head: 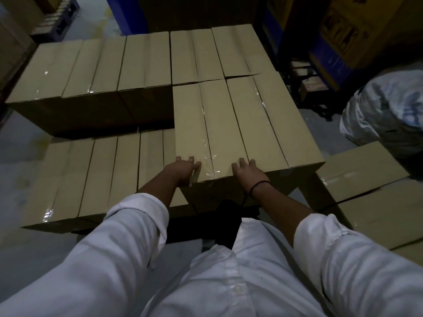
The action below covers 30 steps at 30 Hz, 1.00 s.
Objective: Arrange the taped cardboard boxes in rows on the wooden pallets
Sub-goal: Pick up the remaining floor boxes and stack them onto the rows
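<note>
I see a grey floor (20, 143) carrying the low row of taped boxes (96, 175); loose boxes (366, 177) lie right of that row.

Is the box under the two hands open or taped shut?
Taped shut: the box has flat flaps with glossy clear tape along its top seam.

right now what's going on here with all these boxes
A person in a white shirt is stacking taped cardboard boxes. Both hands, left hand and right hand, rest on the near end of a box in the upper layer, beside another box. A lower row to the left is uncovered.
</note>
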Each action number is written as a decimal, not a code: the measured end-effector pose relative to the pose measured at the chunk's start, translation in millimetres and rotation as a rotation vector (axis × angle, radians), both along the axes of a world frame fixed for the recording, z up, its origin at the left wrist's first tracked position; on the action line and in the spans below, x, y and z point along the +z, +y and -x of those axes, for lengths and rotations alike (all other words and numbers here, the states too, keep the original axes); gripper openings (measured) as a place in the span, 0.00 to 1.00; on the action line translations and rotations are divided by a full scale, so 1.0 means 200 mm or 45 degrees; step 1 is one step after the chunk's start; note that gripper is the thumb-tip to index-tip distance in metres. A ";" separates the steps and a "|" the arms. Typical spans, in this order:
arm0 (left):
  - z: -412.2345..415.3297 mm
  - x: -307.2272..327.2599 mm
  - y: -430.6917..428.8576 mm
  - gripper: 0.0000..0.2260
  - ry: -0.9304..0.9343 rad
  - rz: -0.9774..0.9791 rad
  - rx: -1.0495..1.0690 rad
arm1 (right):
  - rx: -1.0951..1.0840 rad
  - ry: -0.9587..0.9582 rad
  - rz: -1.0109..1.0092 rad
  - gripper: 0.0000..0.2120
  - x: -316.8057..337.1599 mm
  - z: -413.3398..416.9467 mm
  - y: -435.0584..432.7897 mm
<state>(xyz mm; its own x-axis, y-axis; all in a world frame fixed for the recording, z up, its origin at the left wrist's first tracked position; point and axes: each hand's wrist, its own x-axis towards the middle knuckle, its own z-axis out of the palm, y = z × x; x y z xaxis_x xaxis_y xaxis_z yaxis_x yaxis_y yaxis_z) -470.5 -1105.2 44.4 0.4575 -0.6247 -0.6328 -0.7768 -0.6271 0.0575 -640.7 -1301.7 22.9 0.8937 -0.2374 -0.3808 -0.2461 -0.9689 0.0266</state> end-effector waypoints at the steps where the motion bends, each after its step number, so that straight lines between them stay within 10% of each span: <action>1: 0.00 0.00 0.00 0.43 -0.003 -0.001 -0.005 | 0.027 -0.029 0.010 0.37 0.00 0.01 -0.01; 13: -0.03 -0.01 -0.01 0.43 0.011 0.017 -0.008 | 0.018 -0.223 0.019 0.20 -0.02 0.03 -0.08; 30: 0.20 0.25 0.01 0.42 0.008 0.147 0.147 | -0.347 -0.179 -0.393 0.24 0.21 0.05 -0.05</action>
<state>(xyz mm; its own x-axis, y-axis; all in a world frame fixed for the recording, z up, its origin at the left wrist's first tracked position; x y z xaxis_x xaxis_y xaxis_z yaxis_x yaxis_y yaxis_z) -510.2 -1104.1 93.9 0.5270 -0.6371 -0.5626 -0.6994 -0.7011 0.1389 -650.3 -1310.9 65.6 0.8622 -0.3662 -0.3499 -0.4747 -0.8251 -0.3064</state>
